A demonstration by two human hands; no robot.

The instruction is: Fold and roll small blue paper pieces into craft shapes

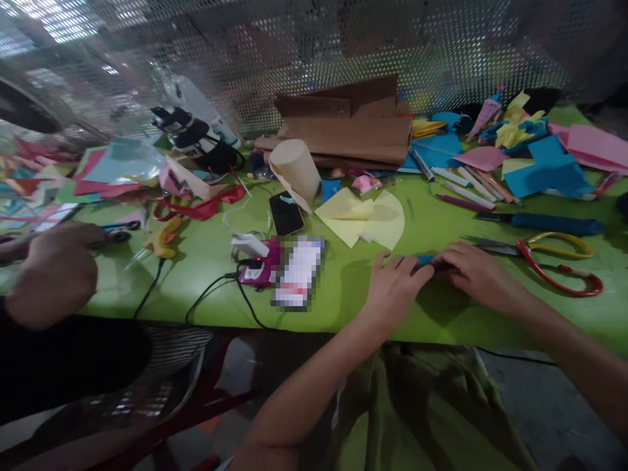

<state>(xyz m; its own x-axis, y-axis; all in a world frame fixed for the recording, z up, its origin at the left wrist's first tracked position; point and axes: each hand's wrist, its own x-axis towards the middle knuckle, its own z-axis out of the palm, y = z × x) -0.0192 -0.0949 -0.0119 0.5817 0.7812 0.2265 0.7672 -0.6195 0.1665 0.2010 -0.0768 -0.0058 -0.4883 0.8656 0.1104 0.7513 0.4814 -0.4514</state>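
Observation:
Low over the front of the green table (338, 314), my left hand (398, 282) and my right hand (466, 269) come close together. Both have their fingers closed on a small piece of blue paper (424, 260). Only a short strip of it shows between the fingertips; the rest is hidden under them. Scissors (521, 248) with red and yellow handles lie just right of my right hand. Behind them rests a blue-handled craft knife (549, 222). Yellow paper pieces (346, 212), one of them rounded, lie beyond my left hand.
Left of my arms are a blurred-screen phone (299, 271), a purple power strip (265, 267) with cables, and a yellow glue gun (165, 239). A co-worker's hand (61, 268) is at far left. Pens (478, 183), coloured paper, a paper roll (297, 169) and brown sheets (343, 137) line the back.

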